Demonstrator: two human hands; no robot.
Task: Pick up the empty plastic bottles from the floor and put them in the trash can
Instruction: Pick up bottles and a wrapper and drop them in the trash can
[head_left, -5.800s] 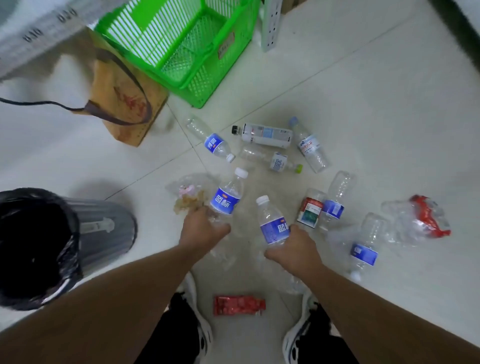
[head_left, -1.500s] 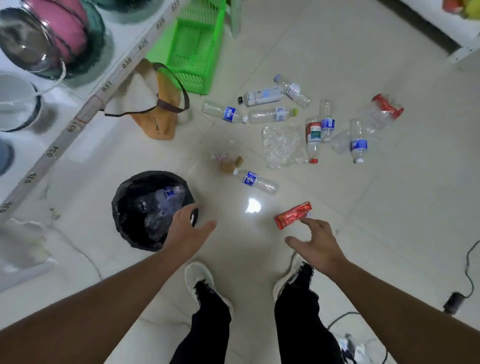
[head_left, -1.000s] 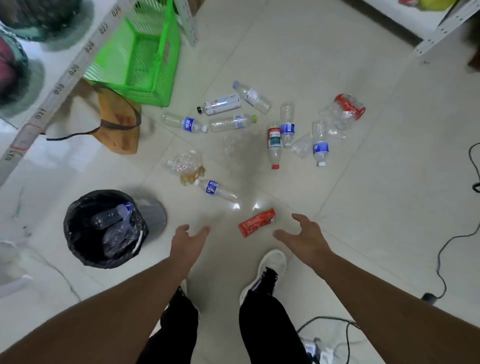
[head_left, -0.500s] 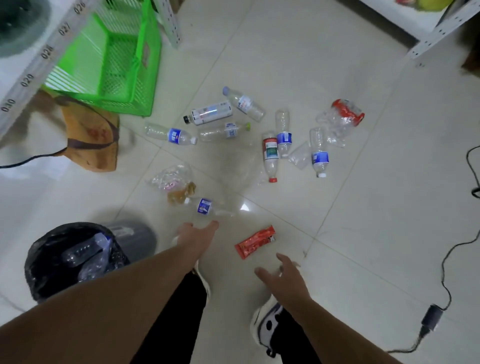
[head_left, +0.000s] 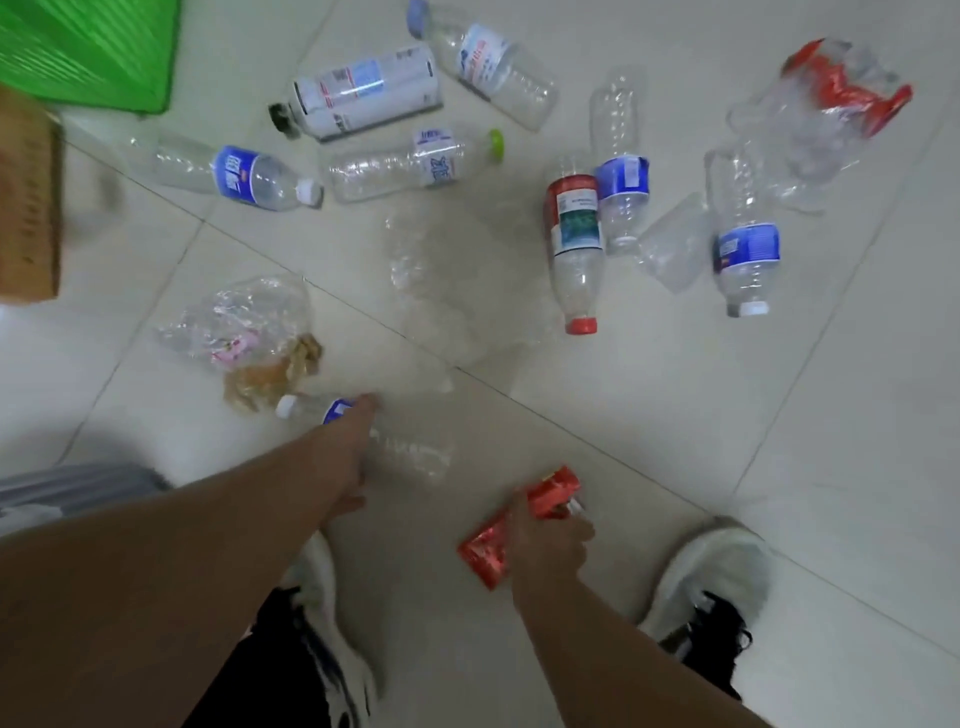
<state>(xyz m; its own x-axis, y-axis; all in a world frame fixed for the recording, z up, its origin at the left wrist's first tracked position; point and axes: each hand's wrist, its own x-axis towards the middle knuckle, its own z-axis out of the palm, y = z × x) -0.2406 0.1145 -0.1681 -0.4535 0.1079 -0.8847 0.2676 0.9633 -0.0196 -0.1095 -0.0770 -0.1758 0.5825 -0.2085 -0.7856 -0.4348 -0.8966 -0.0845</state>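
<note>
A clear bottle with a blue label and white cap (head_left: 410, 451) lies on the tiled floor close in front of me. My left hand (head_left: 347, 453) is wrapped across its middle, fingers over the label and thumb on the near side. My right hand (head_left: 551, 540) grips a red foil wrapper (head_left: 485, 550) on the floor between my shoes. Farther out lie several more empty bottles, among them a red-capped one (head_left: 575, 244), a blue-label one (head_left: 747, 244) and another blue-label one (head_left: 234, 174). Only the grey side of the trash can (head_left: 72, 487) shows, at the left edge.
A green basket (head_left: 88, 47) and a brown bag (head_left: 26, 208) sit at the upper left. A clear bag with crumbs (head_left: 244, 327) and crushed clear plastic (head_left: 457, 291) lie mid-floor. A crumpled red-label bottle (head_left: 826, 104) is at the upper right. My white shoes (head_left: 711, 577) flank the wrapper.
I have bent down much closer to the floor. My left hand reached forward onto the near blue-label bottle, and my right hand came down onto the red wrapper.
</note>
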